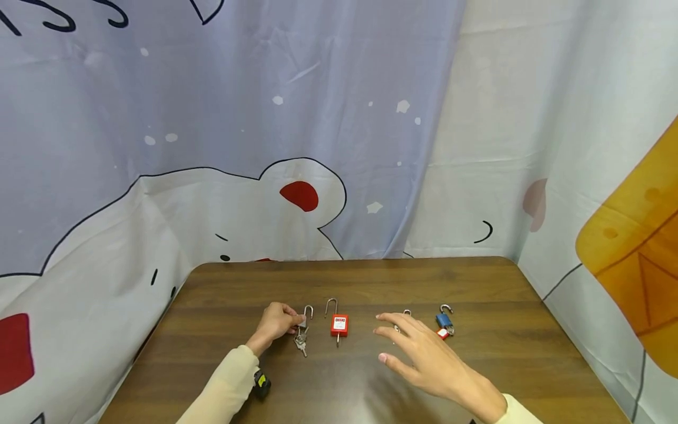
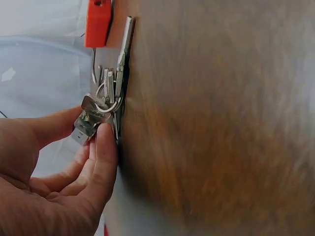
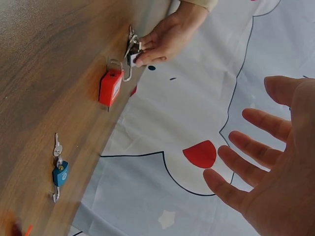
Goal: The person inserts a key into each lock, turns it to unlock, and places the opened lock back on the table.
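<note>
My left hand (image 1: 275, 323) pinches a small silver padlock (image 1: 302, 323) between thumb and fingers. Its shackle is open, and a ring of keys (image 2: 110, 81) hangs from its lower end by the tabletop. Just right of it lies a red padlock (image 1: 339, 325) with a white label and a raised shackle, a key sticking out below. My right hand (image 1: 424, 353) hovers over the table, fingers spread and holding nothing. It mostly hides a teal padlock in the head view; the right wrist view shows that teal padlock (image 3: 60, 173) with its shackle open and keys attached.
Farther right on the wooden table (image 1: 328, 394) lies a blue padlock (image 1: 444, 320), its shackle open, with a small red-and-white piece (image 1: 442, 334) against it. A black object with a yellow-green mark (image 1: 262, 384) is beside the left sleeve. A printed curtain (image 1: 238, 118) hangs behind the table.
</note>
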Demonstrator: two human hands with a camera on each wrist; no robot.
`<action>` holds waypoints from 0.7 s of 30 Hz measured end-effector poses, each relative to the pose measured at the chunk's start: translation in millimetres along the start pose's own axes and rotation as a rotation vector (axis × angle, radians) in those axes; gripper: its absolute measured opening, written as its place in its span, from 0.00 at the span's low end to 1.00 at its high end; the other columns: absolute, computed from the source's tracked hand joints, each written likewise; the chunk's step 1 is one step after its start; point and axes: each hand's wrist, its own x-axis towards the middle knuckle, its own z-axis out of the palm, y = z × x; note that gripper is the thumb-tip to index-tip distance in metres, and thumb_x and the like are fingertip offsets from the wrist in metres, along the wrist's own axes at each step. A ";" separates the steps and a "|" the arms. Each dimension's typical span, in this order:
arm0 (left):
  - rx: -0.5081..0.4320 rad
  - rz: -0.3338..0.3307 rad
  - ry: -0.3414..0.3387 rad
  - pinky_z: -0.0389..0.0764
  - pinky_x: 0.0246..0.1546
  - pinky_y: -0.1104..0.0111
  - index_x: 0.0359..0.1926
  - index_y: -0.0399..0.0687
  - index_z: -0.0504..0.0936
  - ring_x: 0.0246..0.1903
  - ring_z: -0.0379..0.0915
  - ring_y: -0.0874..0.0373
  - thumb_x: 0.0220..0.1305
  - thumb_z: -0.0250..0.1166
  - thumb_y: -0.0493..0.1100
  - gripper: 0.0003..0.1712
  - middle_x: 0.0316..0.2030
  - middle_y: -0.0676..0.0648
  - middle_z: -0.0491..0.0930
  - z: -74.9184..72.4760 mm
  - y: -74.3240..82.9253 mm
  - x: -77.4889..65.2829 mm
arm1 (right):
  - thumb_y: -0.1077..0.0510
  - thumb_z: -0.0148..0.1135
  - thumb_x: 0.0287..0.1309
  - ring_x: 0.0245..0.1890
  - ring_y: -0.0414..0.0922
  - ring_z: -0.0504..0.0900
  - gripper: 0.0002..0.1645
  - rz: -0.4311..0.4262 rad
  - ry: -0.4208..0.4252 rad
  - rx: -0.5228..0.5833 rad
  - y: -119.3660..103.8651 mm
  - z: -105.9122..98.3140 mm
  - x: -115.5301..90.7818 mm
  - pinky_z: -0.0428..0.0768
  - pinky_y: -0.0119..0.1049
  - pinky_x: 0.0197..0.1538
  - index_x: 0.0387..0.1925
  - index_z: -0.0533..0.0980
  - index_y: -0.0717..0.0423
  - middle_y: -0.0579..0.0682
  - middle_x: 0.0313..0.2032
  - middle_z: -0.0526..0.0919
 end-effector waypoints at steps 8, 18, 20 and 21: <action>0.027 0.012 0.055 0.84 0.25 0.68 0.33 0.35 0.83 0.21 0.82 0.59 0.60 0.70 0.43 0.13 0.27 0.43 0.84 -4.6 -1.7 4.1 | 0.46 0.63 0.63 0.63 0.39 0.73 0.22 0.000 -0.012 0.009 0.4 1.5 1.2 0.76 0.41 0.61 0.57 0.75 0.41 0.39 0.63 0.72; 0.086 0.057 0.110 0.81 0.25 0.68 0.39 0.36 0.84 0.24 0.82 0.55 0.64 0.65 0.48 0.17 0.29 0.43 0.84 -16.5 2.7 3.0 | 0.44 0.61 0.64 0.62 0.40 0.75 0.21 0.013 -0.018 0.009 3.8 0.3 0.5 0.77 0.42 0.59 0.57 0.75 0.41 0.40 0.63 0.73; 0.133 0.079 0.118 0.78 0.25 0.69 0.40 0.39 0.85 0.24 0.80 0.56 0.64 0.65 0.49 0.17 0.29 0.45 0.84 -19.2 5.4 1.1 | 0.44 0.61 0.65 0.62 0.41 0.75 0.21 0.007 -0.010 0.008 4.9 -1.1 1.2 0.77 0.44 0.60 0.58 0.74 0.41 0.41 0.62 0.73; 0.152 0.092 0.121 0.77 0.25 0.69 0.41 0.40 0.85 0.26 0.79 0.57 0.64 0.65 0.50 0.17 0.29 0.46 0.84 -20.6 7.5 -0.4 | 0.45 0.61 0.65 0.62 0.42 0.75 0.22 0.002 -0.004 0.008 5.4 -1.9 1.9 0.77 0.45 0.60 0.58 0.74 0.42 0.42 0.62 0.73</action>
